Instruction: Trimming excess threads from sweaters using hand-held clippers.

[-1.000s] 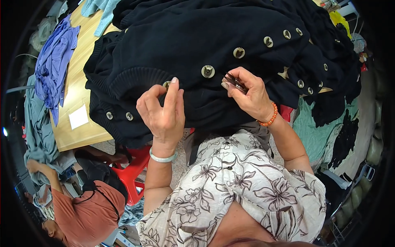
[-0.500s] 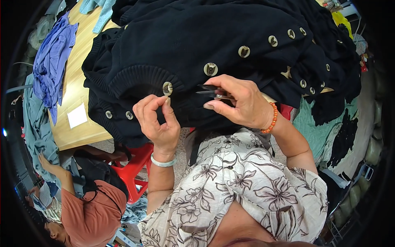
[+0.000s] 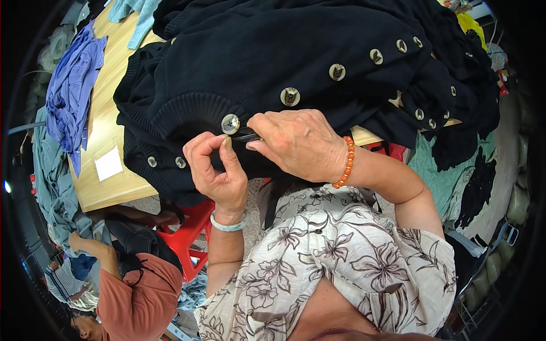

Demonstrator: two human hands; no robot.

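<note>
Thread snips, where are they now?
Left of centre in the head view, the right hand holds the thread snips beside the left hand, below a round button.

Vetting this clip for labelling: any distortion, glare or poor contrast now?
Head view: curved black borders left and right; head view: pale sheen on the wooden table; head view: the dark tool in the right hand partly blends into the black garment, though its pale buttons stand out clearly.
</note>
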